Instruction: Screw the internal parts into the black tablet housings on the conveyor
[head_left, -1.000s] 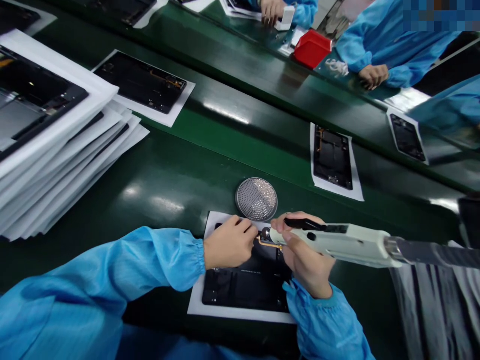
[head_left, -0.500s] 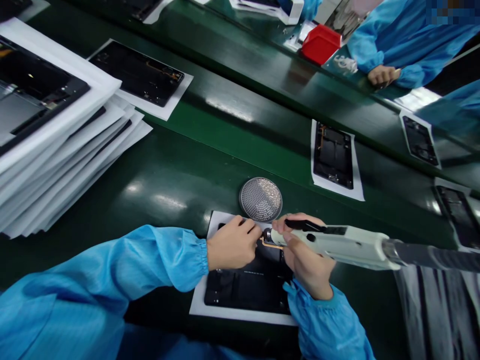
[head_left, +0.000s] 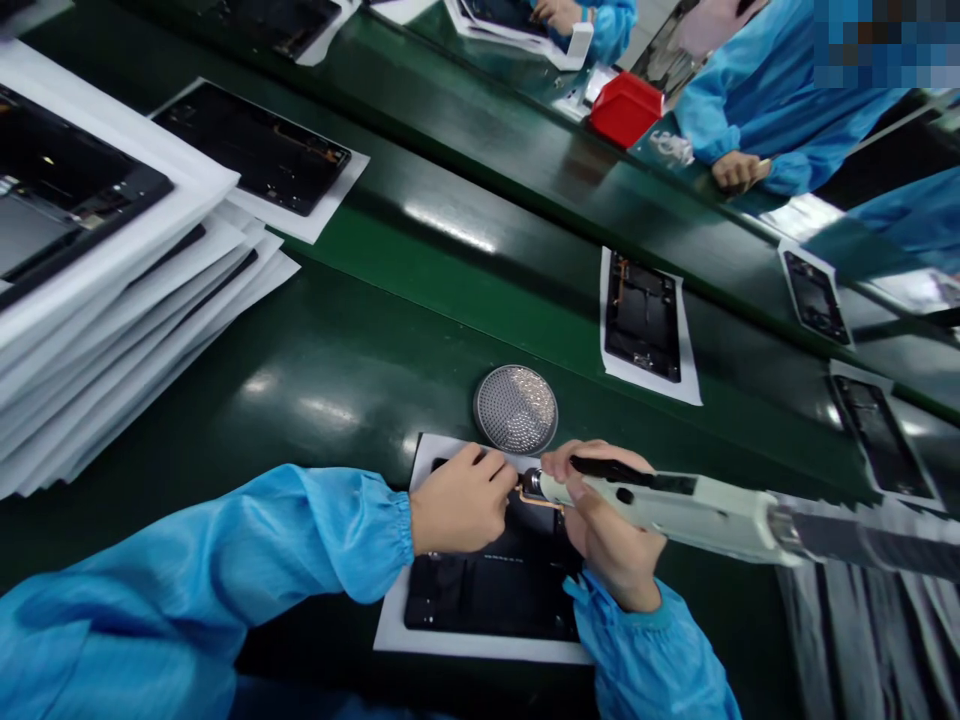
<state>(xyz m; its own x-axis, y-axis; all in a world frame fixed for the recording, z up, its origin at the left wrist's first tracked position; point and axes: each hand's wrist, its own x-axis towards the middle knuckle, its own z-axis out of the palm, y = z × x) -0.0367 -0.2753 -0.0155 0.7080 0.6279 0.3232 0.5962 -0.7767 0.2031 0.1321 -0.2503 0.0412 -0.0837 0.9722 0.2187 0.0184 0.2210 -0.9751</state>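
Note:
My right hand [head_left: 611,530] is wrapped round a pale electric screwdriver [head_left: 697,510], which lies nearly level with its tip pointing left. My left hand [head_left: 463,500] is closed in a pinch right at that tip; whatever its fingers hold is hidden. Below both hands lies a black tablet housing [head_left: 487,590] on a white sheet [head_left: 390,620]. A thin orange flex cable [head_left: 540,498] shows beside the screwdriver's tip. Just beyond the hands sits a round dimpled tray [head_left: 516,408] with small shiny screws in its right part.
A tall stack of housings between white sheets [head_left: 150,330] stands at the left. More housings on sheets lie along the green bench, such as one housing [head_left: 643,315]. Another stack [head_left: 847,630] is at the right. Across the bench are a red bin [head_left: 626,108] and co-workers in blue sleeves.
The whole view has shifted a little, so most things sit slightly lower and further left. Both hands keep their places over the housing. A co-worker's hand has come into view at the top.

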